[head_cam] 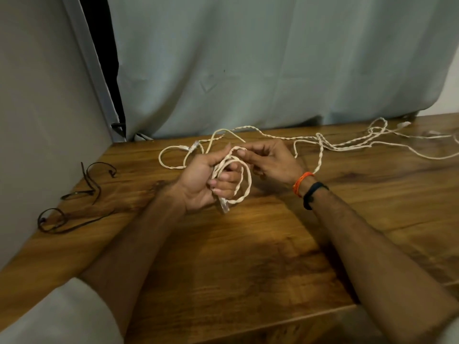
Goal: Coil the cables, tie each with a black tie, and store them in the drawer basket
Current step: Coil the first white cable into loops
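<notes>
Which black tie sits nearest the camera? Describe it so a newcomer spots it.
Start at the wooden table and follow its left edge along the grey wall. Two black ties lie there; take the nearer black tie. It has a round loop at its left end and a long straight tail running right, unlike the zigzag farther black tie.

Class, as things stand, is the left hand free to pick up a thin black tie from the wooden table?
Probably not: the left hand grips the coiled white cable, though nothing blocks the black ties.
</notes>
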